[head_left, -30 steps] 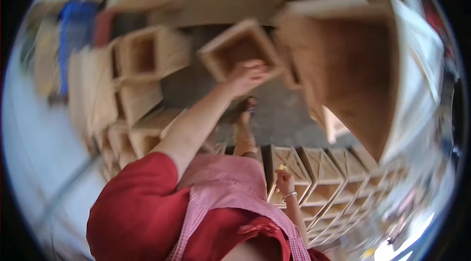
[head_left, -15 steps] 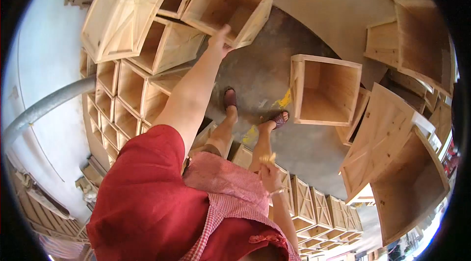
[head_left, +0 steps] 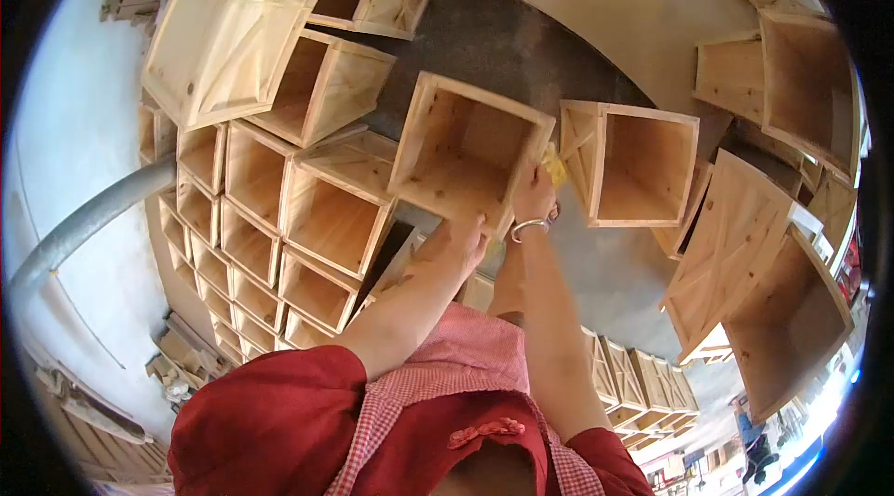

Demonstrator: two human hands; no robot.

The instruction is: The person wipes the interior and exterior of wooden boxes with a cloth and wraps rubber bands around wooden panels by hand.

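Note:
An open-fronted wooden box (head_left: 456, 203) is tilted in front of me, its hollow inside facing up toward my head. My left hand (head_left: 468, 237) is closed on its near edge, close to the lower corner. My right hand (head_left: 533, 196), with a bracelet at the wrist, is closed at the box's right side edge. Whether the small tan piece is still in my right hand's fingers I cannot make out. Another open wooden box (head_left: 643, 217) stands just to the right, apart from the held one.
Stacked wooden boxes (head_left: 340, 263) fill the left side, with a large cross-braced box (head_left: 200, 114) above them. More boxes (head_left: 782, 310) stand at the right, and a row (head_left: 643, 384) lies behind. A grey pipe (head_left: 88, 217) curves along the left wall. Yellow marks (head_left: 557, 166) show on the floor.
The box has come away from the upper stack, down and right toward my body. My left hand moved with it. My right hand rose from beside my apron to the box's right side.

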